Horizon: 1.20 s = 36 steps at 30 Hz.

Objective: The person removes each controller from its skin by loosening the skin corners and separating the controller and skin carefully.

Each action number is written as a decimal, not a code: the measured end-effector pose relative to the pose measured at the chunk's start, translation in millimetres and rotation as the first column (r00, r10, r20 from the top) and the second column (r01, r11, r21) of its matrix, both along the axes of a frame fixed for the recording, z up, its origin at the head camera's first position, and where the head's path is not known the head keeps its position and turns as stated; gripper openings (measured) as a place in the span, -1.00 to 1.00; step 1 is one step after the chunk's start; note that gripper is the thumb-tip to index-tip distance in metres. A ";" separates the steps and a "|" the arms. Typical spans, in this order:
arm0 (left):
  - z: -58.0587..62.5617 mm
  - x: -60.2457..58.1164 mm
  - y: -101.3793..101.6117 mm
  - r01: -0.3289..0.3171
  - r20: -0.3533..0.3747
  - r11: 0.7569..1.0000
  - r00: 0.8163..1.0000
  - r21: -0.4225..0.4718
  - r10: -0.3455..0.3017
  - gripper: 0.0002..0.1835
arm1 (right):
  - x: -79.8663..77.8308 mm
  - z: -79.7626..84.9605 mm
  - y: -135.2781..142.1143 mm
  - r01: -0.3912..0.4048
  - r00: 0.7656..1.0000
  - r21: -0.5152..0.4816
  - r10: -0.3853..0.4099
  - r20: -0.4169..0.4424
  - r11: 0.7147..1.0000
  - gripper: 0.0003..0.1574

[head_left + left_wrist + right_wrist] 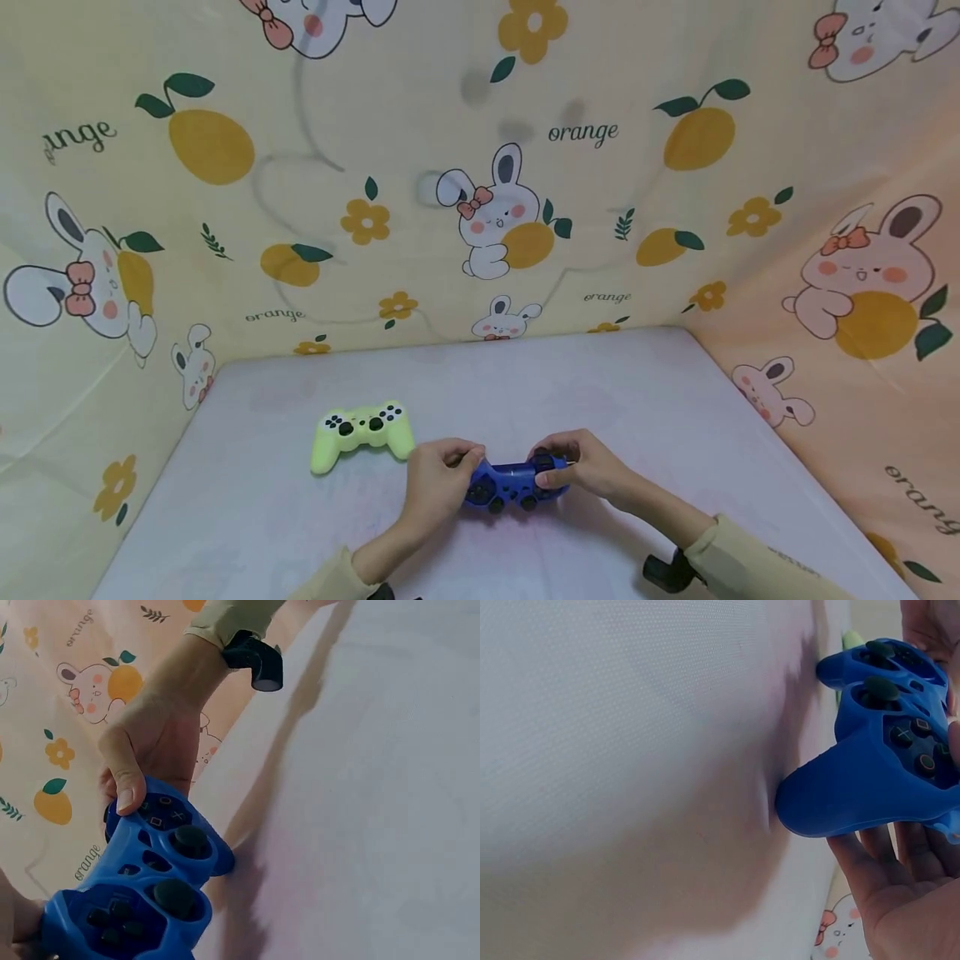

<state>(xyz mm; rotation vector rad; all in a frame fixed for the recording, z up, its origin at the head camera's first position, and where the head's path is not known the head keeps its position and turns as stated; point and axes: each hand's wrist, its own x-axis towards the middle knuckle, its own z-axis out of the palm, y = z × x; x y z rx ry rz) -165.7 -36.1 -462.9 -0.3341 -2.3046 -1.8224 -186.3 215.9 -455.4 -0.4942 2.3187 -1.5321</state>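
A blue game controller [513, 475], with black thumbsticks and a soft-looking blue cover, is held between both hands at the middle of the table. My left hand [442, 483] grips its left end, thumb and fingertips at the top edge. At the other end my right hand [581, 467] has its thumb on the face near the buttons, as the left wrist view also shows on the controller [139, 851]. Fingers of the right hand [907, 907] lie behind the controller [862, 776] in the right wrist view. Its lower grips are close to the tabletop; contact is unclear.
A yellow-green game controller [363, 429] lies on the white tabletop [262, 533], left of and behind the blue one. Printed cloth walls [420, 100] with rabbits and oranges enclose the back and sides. A black wrist device [667, 573] sits by the right sleeve.
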 end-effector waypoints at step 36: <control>-6.5 1.1 -24.6 0.094 0.005 0.995 0.996 0.039 -0.094 -0.94 | 3.3 -3.0 1.3 0.014 1.000 -0.026 -0.015 -0.028 1.000 -0.60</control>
